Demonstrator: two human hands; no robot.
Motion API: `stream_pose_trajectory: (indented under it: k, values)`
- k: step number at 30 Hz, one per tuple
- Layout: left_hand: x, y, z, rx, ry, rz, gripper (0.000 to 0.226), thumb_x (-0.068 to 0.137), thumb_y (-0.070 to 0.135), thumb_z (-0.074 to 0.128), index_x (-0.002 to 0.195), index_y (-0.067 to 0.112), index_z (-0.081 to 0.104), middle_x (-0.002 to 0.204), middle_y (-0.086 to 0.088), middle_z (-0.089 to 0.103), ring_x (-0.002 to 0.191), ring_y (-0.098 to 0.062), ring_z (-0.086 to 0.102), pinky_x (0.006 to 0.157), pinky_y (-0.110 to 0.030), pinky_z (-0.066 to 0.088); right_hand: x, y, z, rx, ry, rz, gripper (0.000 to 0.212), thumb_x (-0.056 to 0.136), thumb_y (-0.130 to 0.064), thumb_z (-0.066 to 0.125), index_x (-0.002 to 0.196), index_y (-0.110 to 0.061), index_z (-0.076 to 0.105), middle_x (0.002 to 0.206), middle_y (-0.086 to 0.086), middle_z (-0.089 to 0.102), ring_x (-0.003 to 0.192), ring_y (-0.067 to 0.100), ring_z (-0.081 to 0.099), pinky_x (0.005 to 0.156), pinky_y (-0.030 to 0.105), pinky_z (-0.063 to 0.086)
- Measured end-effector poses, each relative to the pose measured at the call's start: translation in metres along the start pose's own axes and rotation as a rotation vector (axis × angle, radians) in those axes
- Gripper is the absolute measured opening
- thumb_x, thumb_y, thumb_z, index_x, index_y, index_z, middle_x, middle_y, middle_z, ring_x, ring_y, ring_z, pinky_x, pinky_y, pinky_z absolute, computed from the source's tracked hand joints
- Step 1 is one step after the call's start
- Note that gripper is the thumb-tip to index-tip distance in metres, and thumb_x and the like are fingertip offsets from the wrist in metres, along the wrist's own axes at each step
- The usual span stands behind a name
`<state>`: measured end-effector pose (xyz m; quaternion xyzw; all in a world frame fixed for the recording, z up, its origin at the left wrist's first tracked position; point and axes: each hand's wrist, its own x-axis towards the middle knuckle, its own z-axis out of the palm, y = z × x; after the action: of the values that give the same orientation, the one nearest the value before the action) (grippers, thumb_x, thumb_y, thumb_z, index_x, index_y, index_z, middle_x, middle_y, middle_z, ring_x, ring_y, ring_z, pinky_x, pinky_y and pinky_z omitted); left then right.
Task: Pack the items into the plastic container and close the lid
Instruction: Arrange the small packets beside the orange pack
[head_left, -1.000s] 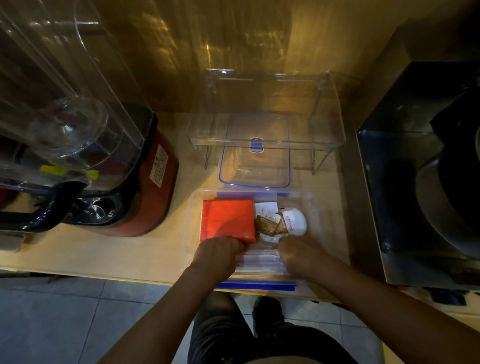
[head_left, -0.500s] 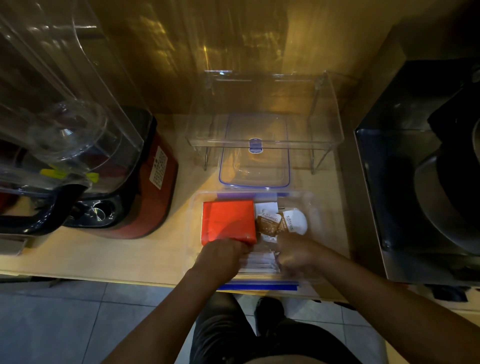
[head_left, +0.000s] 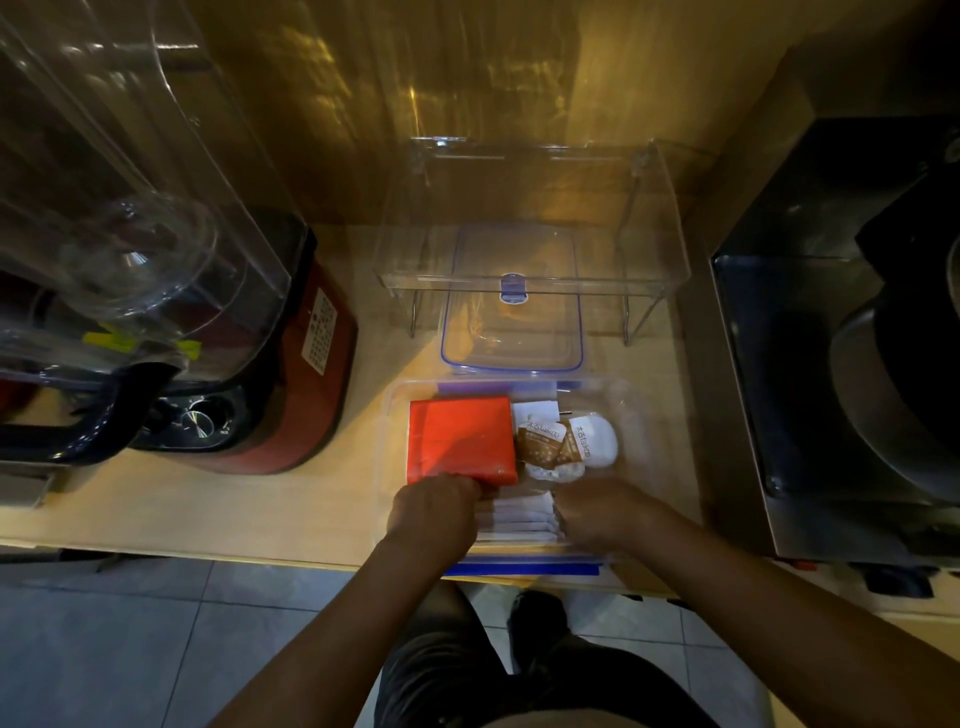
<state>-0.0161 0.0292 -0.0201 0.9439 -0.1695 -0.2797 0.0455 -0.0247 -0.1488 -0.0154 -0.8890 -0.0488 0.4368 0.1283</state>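
Observation:
A clear plastic container (head_left: 636, 415) with blue clips sits at the counter's front edge. Inside lie a red napkin pack (head_left: 460, 439) at the left, brown sachets (head_left: 550, 441) and a white round item (head_left: 597, 441) at the right, and a row of white packets (head_left: 519, 517) along the near side. My left hand (head_left: 434, 512) and my right hand (head_left: 597, 512) are both inside the container, fingers curled at either end of the white packets. Its clear blue-rimmed lid (head_left: 511, 322) lies flat just behind the container.
A clear acrylic shelf stand (head_left: 535, 208) stands over the lid at the back. A red blender base (head_left: 280, 389) with a clear cover is at the left. A dark steel appliance (head_left: 841, 364) fills the right. The counter edge runs just under my wrists.
Both hands have stayed at the ends of the white packets, shifting only slightly. The container's contents have not moved.

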Motion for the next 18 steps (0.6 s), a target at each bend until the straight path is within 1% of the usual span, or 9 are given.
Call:
stream_pose_trajectory:
  k: [2,4,7,9,10,12,14,16,18]
  values:
    - [0.0004,0.0008,-0.0003,-0.003,-0.011,-0.007,0.030,0.094,0.026,0.050,0.123,0.028,0.057,0.120,-0.003,0.065,0.107,-0.024,0.063,0.090,-0.036,0.052,0.0017,-0.0015,-0.0002,0.057,-0.042,-0.020,0.026,0.091,-0.012,0.049,0.111,0.002,0.058,0.116,0.021,0.062,0.099,0.029,0.059,0.076,0.030,0.047]
    - [0.0005,0.0014,0.0002,-0.003,-0.017,-0.005,0.030,0.094,0.026,0.050,0.123,0.028,0.057,0.120,-0.003,0.065,0.107,-0.024,0.063,0.090,-0.036,0.052,0.0010,-0.0033,-0.0038,0.094,-0.043,-0.037,0.026,0.091,-0.012,0.049,0.109,0.005,0.058,0.116,0.021,0.063,0.103,0.031,0.059,0.083,0.032,0.045]
    - [0.0012,0.0003,0.0022,-0.004,-0.014,-0.008,0.031,0.093,0.025,0.050,0.123,0.028,0.057,0.121,-0.003,0.064,0.108,-0.024,0.062,0.090,-0.035,0.051,-0.0009,-0.0028,-0.0092,0.106,-0.020,-0.010,0.022,0.090,-0.014,0.050,0.107,-0.001,0.057,0.106,0.015,0.064,0.097,0.026,0.061,0.072,0.027,0.042]
    - [0.0011,-0.0004,0.0024,-0.025,-0.014,-0.002,0.032,0.092,0.026,0.051,0.124,0.029,0.057,0.122,-0.003,0.064,0.109,-0.024,0.062,0.091,-0.034,0.050,-0.0014,-0.0007,-0.0094,0.180,-0.022,-0.020,0.002,0.086,-0.011,0.054,0.086,-0.011,0.056,0.081,0.004,0.060,0.073,0.015,0.056,0.058,0.021,0.039]
    - [0.0008,-0.0008,0.0020,-0.038,-0.014,0.006,0.032,0.092,0.026,0.051,0.124,0.029,0.057,0.123,-0.003,0.064,0.109,-0.024,0.062,0.091,-0.034,0.050,-0.0001,0.0007,-0.0078,0.239,-0.020,-0.025,0.008,0.082,-0.007,0.058,0.078,-0.013,0.055,0.075,0.002,0.057,0.065,0.012,0.052,0.054,0.020,0.037]
    - [0.0001,-0.0016,0.0005,-0.067,-0.021,0.036,0.033,0.092,0.027,0.052,0.124,0.030,0.058,0.123,-0.003,0.064,0.109,-0.024,0.062,0.092,-0.034,0.051,0.0008,-0.0009,-0.0074,0.357,-0.012,-0.026,0.013,0.076,0.002,0.063,0.088,-0.004,0.062,0.083,0.015,0.064,0.070,0.021,0.058,0.055,0.025,0.041]
    - [-0.0005,-0.0027,-0.0013,-0.098,-0.040,0.073,0.033,0.091,0.026,0.052,0.123,0.030,0.059,0.123,-0.003,0.065,0.109,-0.025,0.062,0.092,-0.036,0.051,0.0029,-0.0003,-0.0080,0.475,-0.024,0.033,0.022,0.078,0.005,0.060,0.100,0.003,0.061,0.094,0.024,0.066,0.079,0.031,0.065,0.062,0.032,0.051]
    - [-0.0023,-0.0038,-0.0033,-0.114,-0.071,0.106,0.032,0.092,0.025,0.051,0.123,0.029,0.059,0.123,-0.004,0.065,0.110,-0.026,0.061,0.092,-0.038,0.051,0.0051,0.0005,-0.0082,0.503,-0.030,0.097,0.013,0.082,0.001,0.056,0.090,-0.007,0.062,0.084,0.016,0.066,0.075,0.025,0.066,0.063,0.031,0.055]
    - [-0.0054,-0.0044,-0.0043,-0.111,-0.078,0.122,0.031,0.092,0.030,0.051,0.122,0.029,0.058,0.123,-0.004,0.065,0.111,-0.025,0.061,0.093,-0.039,0.051,0.0073,0.0028,-0.0091,0.440,-0.006,0.126,0.015,0.081,-0.002,0.055,0.093,-0.009,0.062,0.084,0.013,0.067,0.073,0.023,0.066,0.063,0.031,0.056]
